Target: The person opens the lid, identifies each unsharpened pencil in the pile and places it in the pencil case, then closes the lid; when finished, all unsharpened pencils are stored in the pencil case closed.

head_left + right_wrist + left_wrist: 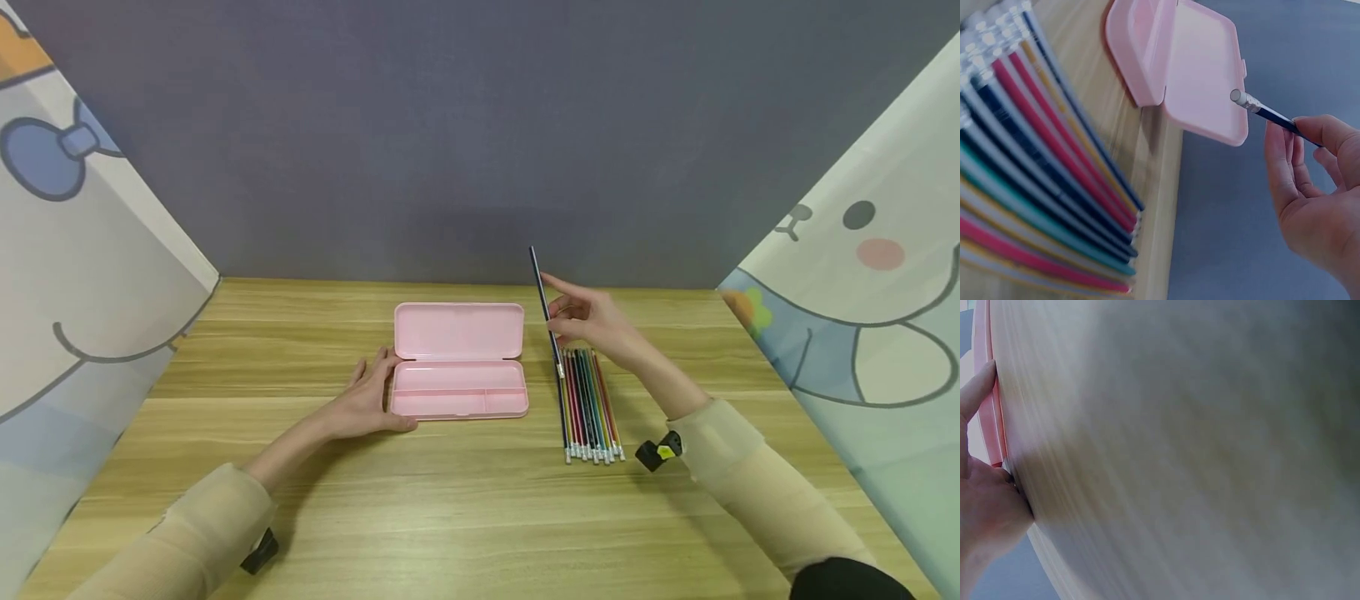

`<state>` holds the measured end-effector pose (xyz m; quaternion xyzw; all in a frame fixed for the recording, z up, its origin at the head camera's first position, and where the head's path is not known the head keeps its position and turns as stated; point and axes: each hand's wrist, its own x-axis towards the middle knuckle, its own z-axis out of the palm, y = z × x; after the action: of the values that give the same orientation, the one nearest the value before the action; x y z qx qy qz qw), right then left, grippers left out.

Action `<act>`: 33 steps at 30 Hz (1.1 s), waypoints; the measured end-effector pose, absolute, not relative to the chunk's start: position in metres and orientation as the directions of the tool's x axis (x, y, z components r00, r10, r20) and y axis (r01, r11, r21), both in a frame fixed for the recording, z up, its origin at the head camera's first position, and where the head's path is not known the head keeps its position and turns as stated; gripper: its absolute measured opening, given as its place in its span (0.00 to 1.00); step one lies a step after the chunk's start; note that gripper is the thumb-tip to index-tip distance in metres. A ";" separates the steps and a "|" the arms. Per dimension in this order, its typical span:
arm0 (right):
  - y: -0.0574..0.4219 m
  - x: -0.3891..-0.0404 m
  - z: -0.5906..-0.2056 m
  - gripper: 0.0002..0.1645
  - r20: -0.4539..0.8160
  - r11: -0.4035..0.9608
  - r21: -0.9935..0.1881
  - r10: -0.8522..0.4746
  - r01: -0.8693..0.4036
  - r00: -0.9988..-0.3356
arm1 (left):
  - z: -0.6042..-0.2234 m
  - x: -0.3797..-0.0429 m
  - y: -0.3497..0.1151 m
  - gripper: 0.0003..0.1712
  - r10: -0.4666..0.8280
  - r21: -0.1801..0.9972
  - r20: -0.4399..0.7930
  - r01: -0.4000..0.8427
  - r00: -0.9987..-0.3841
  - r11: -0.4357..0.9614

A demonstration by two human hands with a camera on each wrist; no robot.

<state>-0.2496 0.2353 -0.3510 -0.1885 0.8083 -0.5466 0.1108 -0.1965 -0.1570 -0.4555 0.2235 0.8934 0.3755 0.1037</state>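
A pink pencil case (459, 404) lies with its lid (459, 332) raised, its divided tray bare. My left hand (369, 402) holds the case's left end, thumb along the front edge and fingers toward the back corner. In the left wrist view, the thumb (979, 390) touches the case's pink side (990, 425). Over the table's back part, my right hand (588, 321) pinches a dark blue pencil (542, 287), tilted, with its white eraser end down. In the right wrist view that pencil (1275, 117) sits between thumb and fingers, its eraser toward the case.
Right of the case, a row of several coloured pencils (588, 408) lies side by side, eraser ends toward me. The wooden table (465, 508) meets a grey panel (465, 150) at the back. Cartoon-printed panels (112, 275) stand at both sides.
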 end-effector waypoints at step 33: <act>0.136 -0.264 -0.376 0.32 0.016 0.437 -0.671 -0.799 -0.599 -0.601 | -0.456 -0.197 -0.155 0.59 0.475 0.714 -0.012 0.325 -0.880 0.620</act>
<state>-0.2635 0.1365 -0.3764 -0.4194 0.8336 -0.3250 0.1538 -0.1973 -0.1549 -0.4564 0.2234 0.8944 0.3743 0.1001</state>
